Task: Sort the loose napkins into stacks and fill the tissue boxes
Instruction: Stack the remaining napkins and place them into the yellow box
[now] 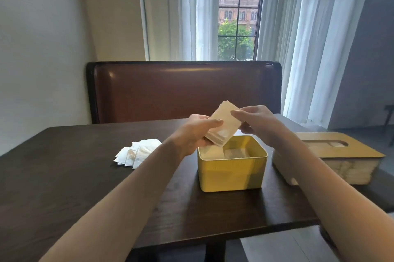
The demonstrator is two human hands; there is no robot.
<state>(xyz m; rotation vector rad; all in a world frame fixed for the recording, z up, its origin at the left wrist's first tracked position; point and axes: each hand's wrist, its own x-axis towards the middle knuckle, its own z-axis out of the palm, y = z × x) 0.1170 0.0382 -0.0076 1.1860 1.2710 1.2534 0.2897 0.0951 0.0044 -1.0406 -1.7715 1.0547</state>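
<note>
A dark wooden surface [64, 176] is sitting before a brown bench and curtained window. Both hands are gripping a tilted napkin stack [221, 125]: left grip [197, 133] beneath, right grip [255, 121] pinching its upper edge, directly above the open yellow box [231, 174].

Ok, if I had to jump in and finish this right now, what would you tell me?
Left hand: grips the lower end of the napkin stack, held tilted over the open yellow box.
Right hand: pinches the stack's upper edge.
Yellow box: some napkins already lie inside, and it is not full.
Loose napkins: a messy pile on the table, left of the box.
Lidded box: on the right, looks packed, wooden lid on.
Left to do: lower this stack in, then stack the loose pile and add it.
</note>
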